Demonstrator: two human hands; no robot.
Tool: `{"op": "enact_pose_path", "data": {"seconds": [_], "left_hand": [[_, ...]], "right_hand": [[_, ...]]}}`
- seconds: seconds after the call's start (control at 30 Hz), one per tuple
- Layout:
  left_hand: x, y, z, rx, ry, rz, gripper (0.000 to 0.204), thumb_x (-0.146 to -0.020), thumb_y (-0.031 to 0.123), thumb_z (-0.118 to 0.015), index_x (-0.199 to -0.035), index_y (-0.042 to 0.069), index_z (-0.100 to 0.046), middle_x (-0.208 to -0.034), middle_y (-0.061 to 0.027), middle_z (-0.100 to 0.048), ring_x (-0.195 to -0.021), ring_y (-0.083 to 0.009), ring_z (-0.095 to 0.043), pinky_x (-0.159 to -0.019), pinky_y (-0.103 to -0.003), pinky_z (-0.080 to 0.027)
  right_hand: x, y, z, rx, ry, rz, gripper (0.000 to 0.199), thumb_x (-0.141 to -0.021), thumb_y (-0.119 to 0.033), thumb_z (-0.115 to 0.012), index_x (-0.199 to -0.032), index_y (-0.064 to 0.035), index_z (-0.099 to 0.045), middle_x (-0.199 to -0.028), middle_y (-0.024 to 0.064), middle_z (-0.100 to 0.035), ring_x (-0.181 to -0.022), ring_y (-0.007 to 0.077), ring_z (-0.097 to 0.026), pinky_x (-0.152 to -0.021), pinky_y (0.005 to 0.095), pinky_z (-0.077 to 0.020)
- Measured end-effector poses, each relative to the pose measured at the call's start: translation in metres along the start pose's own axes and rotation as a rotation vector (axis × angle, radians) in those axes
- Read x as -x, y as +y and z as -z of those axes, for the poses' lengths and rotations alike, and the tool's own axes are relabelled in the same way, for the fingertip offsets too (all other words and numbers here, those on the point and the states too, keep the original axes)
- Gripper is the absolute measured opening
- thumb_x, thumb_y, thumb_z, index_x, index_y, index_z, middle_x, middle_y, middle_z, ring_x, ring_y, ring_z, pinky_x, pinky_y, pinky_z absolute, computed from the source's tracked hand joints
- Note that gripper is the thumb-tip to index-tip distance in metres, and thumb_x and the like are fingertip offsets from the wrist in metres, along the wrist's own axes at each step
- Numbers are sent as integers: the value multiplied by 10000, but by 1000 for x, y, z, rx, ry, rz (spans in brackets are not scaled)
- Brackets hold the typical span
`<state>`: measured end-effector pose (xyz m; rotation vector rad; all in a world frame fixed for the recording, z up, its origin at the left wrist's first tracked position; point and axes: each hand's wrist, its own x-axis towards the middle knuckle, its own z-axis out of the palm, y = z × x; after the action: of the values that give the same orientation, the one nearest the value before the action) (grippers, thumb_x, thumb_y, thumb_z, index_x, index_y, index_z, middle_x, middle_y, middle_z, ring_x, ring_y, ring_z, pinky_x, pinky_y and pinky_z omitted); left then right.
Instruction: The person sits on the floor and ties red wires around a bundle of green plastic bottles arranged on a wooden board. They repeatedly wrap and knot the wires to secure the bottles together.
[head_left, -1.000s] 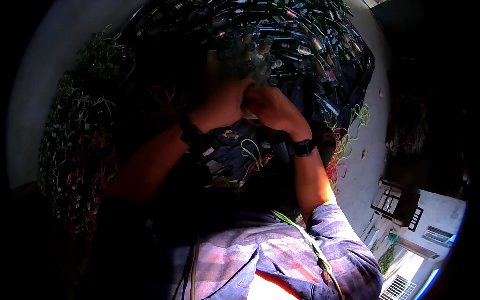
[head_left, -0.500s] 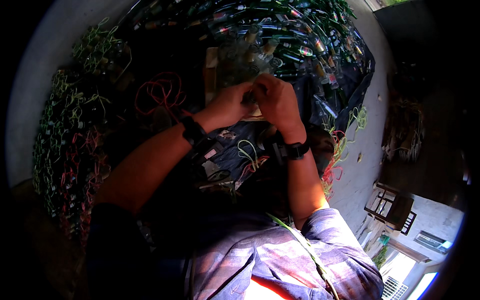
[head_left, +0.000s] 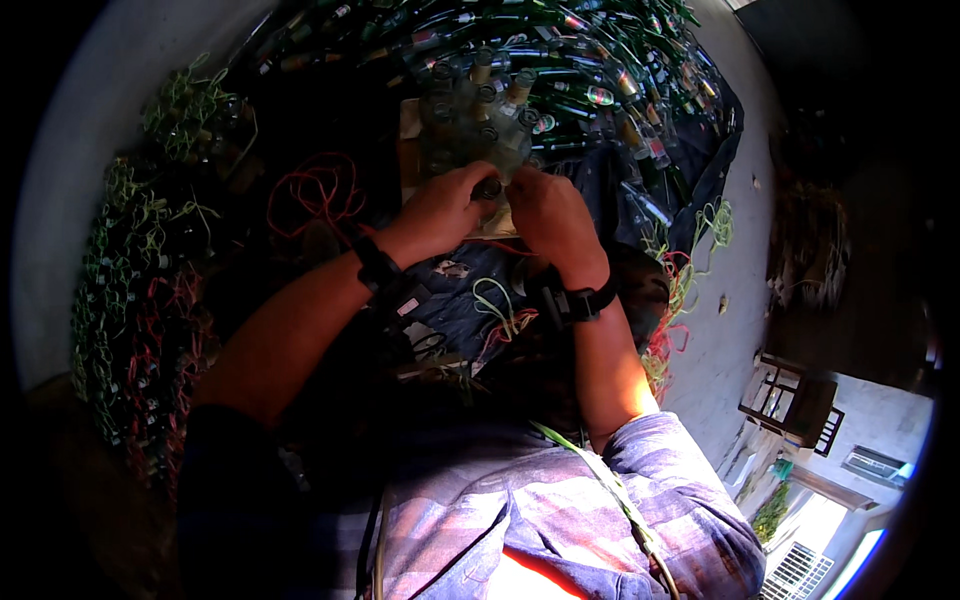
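My left hand [head_left: 440, 212] and my right hand [head_left: 548, 215] meet over a cluster of clear glass bottles [head_left: 478, 125] that stand together on a flat piece of cardboard [head_left: 410, 150]. Both hands close on the neck of the nearest bottle [head_left: 490, 188], whose dark round mouth shows between my fingers. Each wrist carries a black band. A loose loop of red cord [head_left: 320, 195] lies just left of my left hand. Green and red cords [head_left: 495, 310] lie between my forearms.
Many green bottles [head_left: 600, 70] lie heaped on a dark cloth [head_left: 700, 150] at the top and right. Bundles of green and red cord [head_left: 130, 300] pile up along the left. More cord [head_left: 690, 260] trails at the right on the pale floor [head_left: 730, 330].
The view has swung down, so my hands sit lower in the picture. They have moved forward onto the clear bottle cluster, which now shows in front of them.
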<state>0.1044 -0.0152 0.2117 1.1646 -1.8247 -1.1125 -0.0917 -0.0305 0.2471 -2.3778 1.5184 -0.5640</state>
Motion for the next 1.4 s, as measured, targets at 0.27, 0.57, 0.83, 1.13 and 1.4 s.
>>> {"op": "enact_pose_path", "data": {"seconds": [0.27,0.57,0.83,1.13,1.4], "left_hand": [[4,4,4,15,-3,5,364,-912,114,-696,-1257,65,-593,-1124,-207,-691,-1069,-423,-661,-872,-480,-524],[6,3,3,-363,114,-261,395,-929,128,-703,-1310,90,-606,-1231,-149,-674,-1036,-372,-691,-802,-431,-577],[16,30,12,-803,60,-330,397,-877,87,-662,-1270,138,-674,-969,-101,-665,-833,-293,-704,-684,-421,-572],[19,19,6,-506,-14,-301,325,-835,88,-677,-1157,91,-722,-935,-106,-700,-892,-334,-700,-765,-462,-563],[20,14,14,-513,-160,-291,182,-861,172,-721,-1001,61,-762,-939,-115,-696,-907,-346,-692,-785,-462,-553]], "right_hand": [[7,-2,3,-35,-85,135,72,-874,-66,-595,-892,-22,-650,-819,216,-680,-803,441,-676,-675,527,-538],[23,-2,-1,-71,-152,106,102,-870,-49,-577,-928,-55,-661,-846,216,-691,-817,448,-677,-673,532,-541],[31,-20,10,-75,-255,67,154,-950,-100,-546,-990,-14,-668,-882,218,-704,-852,445,-673,-715,541,-522],[30,-6,-6,-72,-420,112,157,-935,-96,-573,-967,13,-681,-939,232,-709,-890,436,-677,-753,496,-528],[25,-16,24,-344,-644,58,231,-910,-122,-667,-1098,13,-664,-841,162,-689,-731,300,-691,-685,400,-544]]}}
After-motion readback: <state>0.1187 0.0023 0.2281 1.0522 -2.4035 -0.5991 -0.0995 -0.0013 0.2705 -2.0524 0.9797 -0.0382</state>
